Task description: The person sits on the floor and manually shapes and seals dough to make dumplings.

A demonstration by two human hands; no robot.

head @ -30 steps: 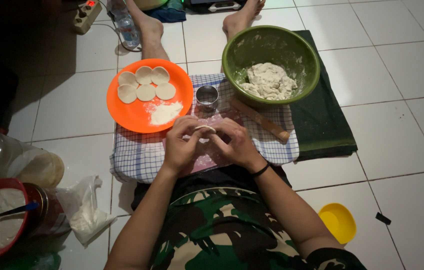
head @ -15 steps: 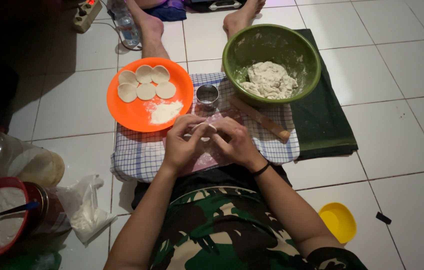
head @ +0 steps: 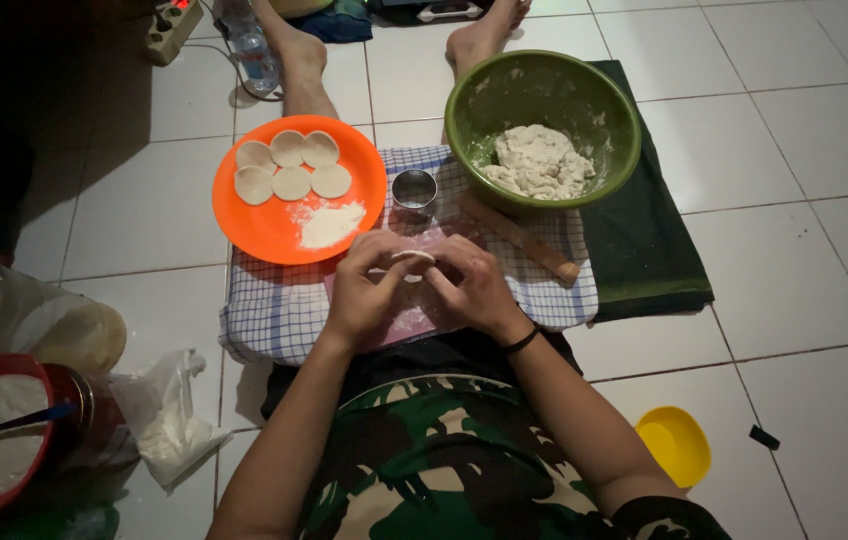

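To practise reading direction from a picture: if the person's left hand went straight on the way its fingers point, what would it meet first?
The left hand points up and slightly right, so past the dough piece it holds, it would probably meet the small metal cup; depth is uncertain.

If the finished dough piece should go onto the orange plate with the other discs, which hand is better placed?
Probably the left hand. The orange plate lies on its side; the right hand would have to cross over. Both hands pinch the dough piece.
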